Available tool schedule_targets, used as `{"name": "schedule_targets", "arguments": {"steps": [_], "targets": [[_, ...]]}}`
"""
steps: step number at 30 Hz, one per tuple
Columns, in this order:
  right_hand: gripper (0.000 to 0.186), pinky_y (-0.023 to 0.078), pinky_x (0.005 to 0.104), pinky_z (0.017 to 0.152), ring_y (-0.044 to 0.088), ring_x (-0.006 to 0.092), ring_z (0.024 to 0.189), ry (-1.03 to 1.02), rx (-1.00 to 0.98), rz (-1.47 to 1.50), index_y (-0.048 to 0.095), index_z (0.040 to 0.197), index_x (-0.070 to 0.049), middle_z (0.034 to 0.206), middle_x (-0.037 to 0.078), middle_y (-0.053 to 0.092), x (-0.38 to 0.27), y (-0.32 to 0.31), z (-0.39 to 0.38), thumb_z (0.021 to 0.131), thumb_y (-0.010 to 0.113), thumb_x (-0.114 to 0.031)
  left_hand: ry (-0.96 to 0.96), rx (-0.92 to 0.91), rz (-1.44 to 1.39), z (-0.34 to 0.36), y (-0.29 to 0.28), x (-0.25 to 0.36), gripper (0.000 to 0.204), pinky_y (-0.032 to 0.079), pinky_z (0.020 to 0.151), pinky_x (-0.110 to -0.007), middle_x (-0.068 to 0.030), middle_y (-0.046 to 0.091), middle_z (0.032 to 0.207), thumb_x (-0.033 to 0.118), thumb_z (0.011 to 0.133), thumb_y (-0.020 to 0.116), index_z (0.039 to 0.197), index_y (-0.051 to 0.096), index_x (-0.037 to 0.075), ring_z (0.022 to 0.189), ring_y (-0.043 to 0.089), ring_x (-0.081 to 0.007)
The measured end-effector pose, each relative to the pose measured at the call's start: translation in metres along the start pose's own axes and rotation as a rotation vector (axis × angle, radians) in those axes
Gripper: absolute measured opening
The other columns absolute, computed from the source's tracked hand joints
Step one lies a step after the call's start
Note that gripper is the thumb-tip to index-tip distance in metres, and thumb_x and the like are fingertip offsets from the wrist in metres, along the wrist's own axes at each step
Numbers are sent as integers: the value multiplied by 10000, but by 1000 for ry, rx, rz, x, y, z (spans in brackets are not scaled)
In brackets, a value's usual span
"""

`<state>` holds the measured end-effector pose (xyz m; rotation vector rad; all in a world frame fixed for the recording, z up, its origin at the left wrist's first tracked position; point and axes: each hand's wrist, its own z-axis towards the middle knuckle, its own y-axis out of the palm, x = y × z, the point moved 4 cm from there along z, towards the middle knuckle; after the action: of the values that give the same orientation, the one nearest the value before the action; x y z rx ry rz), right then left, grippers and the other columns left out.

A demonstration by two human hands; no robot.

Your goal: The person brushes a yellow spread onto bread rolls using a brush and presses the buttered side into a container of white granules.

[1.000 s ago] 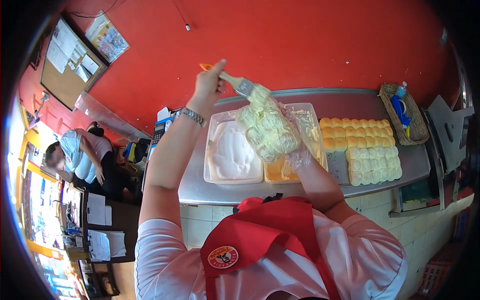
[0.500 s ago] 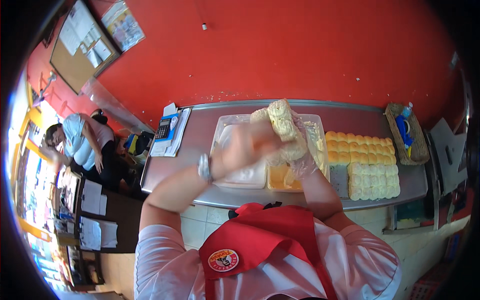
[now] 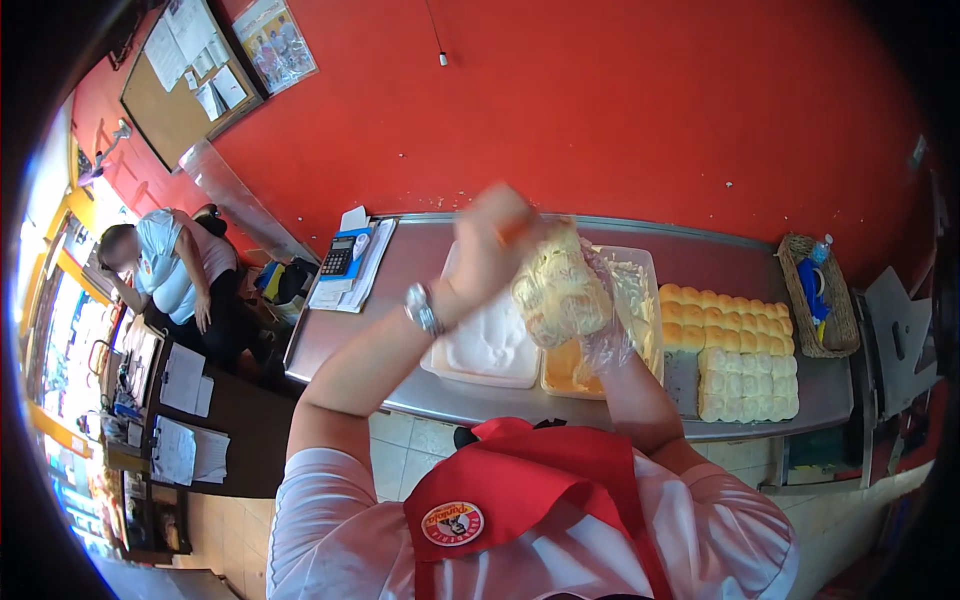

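Observation:
My right hand (image 3: 608, 348), in a clear plastic glove, holds up a joined block of bread rolls (image 3: 560, 300) smeared with pale yellow cream. My bare left hand (image 3: 495, 240), with a watch at its wrist, is raised and closed at the block's far left side. Motion blurs it; a bit of orange shows at its fingers, and I cannot make out what it grips. Beneath the block stands a tub (image 3: 655, 340) of yellow cream. Beside it on the left is a tub (image 3: 485, 378) of white powder.
To the right lie golden rolls (image 3: 720, 315) and, nearer, pale coated rolls (image 3: 748, 385). A wicker basket (image 3: 835, 340) stands at the table's right end. Papers and a calculator (image 3: 340, 255) lie at the left end of the metal table (image 3: 400, 330). Another person (image 3: 175, 260) sits farther left.
My left hand has swung up and away from the front of the block toward the wall. The block has tilted, so its broad cream-covered face now shows.

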<state>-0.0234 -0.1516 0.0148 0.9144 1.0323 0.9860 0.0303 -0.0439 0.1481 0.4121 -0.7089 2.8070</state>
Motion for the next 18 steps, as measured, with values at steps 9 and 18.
{"name": "schedule_targets", "arguments": {"steps": [9, 18], "targets": [[418, 558, 453, 790, 642, 290, 948, 135, 166, -6, 537, 1208, -42, 1102, 157, 616, 4, -16, -7, 928, 481, -348, -553, -46, -180, 22, -1, -40, 273, 386, 451, -270, -10, 516, 571, 170, 851, 640, 651, 527, 21, 525, 506, -86], [392, 551, 424, 781, 647, 293, 868, 149, -70, 208, 560, 1162, -29, 1042, 158, 621, -8, -44, -2, 926, 448, -321, 517, -404, 85, -36, 42, 29, 138, 460, 479, -255, -56, 531, 682, 88, 748, 698, 675, 581, 87, 624, 582, -174]]}}
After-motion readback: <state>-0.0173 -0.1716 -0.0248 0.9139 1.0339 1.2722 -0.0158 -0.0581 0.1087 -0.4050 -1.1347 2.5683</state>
